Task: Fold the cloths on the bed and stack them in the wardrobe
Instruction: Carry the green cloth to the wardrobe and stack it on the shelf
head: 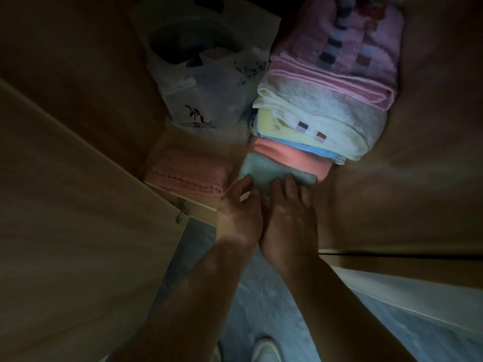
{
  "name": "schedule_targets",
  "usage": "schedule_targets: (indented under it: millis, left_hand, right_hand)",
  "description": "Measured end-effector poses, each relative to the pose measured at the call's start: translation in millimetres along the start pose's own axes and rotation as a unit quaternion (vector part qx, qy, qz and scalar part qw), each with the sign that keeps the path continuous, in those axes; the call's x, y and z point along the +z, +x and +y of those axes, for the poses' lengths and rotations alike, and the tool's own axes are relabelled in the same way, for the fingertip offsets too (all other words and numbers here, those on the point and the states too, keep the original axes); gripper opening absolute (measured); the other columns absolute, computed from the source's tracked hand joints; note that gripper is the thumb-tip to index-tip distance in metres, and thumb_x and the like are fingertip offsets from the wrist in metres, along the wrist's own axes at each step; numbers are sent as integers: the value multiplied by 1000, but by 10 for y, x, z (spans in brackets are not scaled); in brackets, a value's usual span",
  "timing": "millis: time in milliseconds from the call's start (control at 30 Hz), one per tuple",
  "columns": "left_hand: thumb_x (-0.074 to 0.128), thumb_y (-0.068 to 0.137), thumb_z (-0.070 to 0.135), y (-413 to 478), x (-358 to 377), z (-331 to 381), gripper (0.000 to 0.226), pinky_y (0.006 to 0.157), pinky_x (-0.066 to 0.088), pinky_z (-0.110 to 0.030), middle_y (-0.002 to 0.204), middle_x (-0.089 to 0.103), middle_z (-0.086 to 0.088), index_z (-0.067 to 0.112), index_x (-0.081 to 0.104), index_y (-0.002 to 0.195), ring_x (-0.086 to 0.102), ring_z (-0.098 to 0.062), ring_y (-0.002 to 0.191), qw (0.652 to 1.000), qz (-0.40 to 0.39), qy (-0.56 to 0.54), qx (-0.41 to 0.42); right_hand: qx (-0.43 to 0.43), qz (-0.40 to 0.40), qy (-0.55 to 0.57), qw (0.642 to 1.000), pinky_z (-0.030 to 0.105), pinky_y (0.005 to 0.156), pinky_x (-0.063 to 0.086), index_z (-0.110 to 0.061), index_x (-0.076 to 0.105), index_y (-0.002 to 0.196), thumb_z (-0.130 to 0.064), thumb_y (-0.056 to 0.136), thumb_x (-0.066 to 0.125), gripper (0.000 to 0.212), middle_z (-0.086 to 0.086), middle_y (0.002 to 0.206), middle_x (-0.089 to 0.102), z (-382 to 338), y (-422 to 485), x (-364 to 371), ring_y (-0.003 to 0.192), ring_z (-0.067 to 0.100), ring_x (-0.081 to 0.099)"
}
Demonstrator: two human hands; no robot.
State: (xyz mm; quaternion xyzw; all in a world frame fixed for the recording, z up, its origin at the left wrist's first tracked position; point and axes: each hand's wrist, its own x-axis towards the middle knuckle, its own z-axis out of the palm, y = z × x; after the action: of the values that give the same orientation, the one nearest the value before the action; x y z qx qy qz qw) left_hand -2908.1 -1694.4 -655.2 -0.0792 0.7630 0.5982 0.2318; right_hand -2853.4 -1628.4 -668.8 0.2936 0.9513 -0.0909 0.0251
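A stack of folded cloths stands on the wardrobe shelf (198, 202). From the front I see a grey-blue cloth (264, 169), a coral one (290, 156), yellow and white towels (321, 116), and a pink patterned towel (347, 56) at the back. A separate folded pink cloth (190, 172) lies to the left. My left hand (239, 214) and my right hand (288, 216) reach side by side into the wardrobe, fingers extended and touching the front of the grey-blue cloth. Neither hand grips anything. The scene is dim.
A white plastic bag (206, 82) with dark contents stands behind the pink cloth. The open wardrobe door (78, 205) is at the left, with its hinge (181, 211) near the shelf edge. The wardrobe's side panel (418, 178) rises at the right. A shoe (266, 350) shows below on the floor.
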Motion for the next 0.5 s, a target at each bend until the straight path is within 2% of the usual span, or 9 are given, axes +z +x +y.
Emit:
schedule_targets:
  millis: [67, 133, 200, 300, 400, 467, 500]
  left_hand:
    - [59, 101, 9, 14, 18, 27, 38, 75, 48, -1, 109, 67, 12, 18, 65, 137, 62, 10, 85, 1000, -8, 4, -8]
    - [58, 101, 9, 36, 31, 66, 40, 95, 54, -17, 125, 70, 1, 19, 63, 139, 69, -6, 102, 1000, -16, 7, -10]
    - [58, 100, 9, 59, 38, 96, 42, 107, 52, -33, 134, 68, -5, 18, 62, 141, 67, -17, 117, 999, -26, 14, -12]
    - [60, 98, 10, 57, -4, 100, 43, 106, 54, -36, 131, 70, -5, 18, 62, 140, 68, -17, 116, 999, -40, 4, -22]
    - [61, 97, 7, -8, -125, 40, 40, 94, 58, -31, 119, 75, -4, 19, 65, 135, 72, -14, 105, 997, -66, -26, -18]
    - [63, 95, 11, -56, -224, -21, 32, 87, 59, -30, 108, 77, -3, 24, 70, 123, 74, -14, 98, 996, -72, -48, -11]
    - [64, 91, 15, -65, -283, -50, 27, 90, 60, -34, 106, 78, -1, 29, 73, 113, 75, -16, 99, 997, -65, -48, -4]
  right_hand:
    - [-9, -29, -34, 999, 42, 119, 24, -10, 45, 147, -42, 96, 12, 69, 13, 154, 42, 7, 52, 35, 141, 34, 36]
    - [-12, -59, -66, 996, 41, 120, 17, -14, 41, 151, -43, 94, 9, 71, 11, 158, 36, 17, 110, 60, 145, 32, 30]
    - [-2, -60, -66, 996, 42, 118, 20, -14, 43, 148, -43, 92, 11, 71, 11, 156, 38, 14, 152, 47, 143, 32, 32]
    - [13, -29, -25, 999, 42, 114, 31, -9, 48, 143, -43, 93, 17, 69, 12, 149, 47, -13, 134, -19, 138, 33, 41]
    - [12, 31, 30, 999, 46, 106, 40, -5, 58, 133, -35, 94, 33, 56, 17, 141, 56, -26, 19, -50, 129, 39, 49]
    - [17, 78, 75, 994, 47, 107, 40, 0, 61, 130, -25, 91, 48, 48, 22, 140, 58, -44, -74, -28, 127, 43, 52]
    - [14, 91, 85, 992, 47, 110, 36, 1, 61, 132, -22, 90, 49, 49, 23, 142, 56, -63, -124, -15, 129, 43, 51]
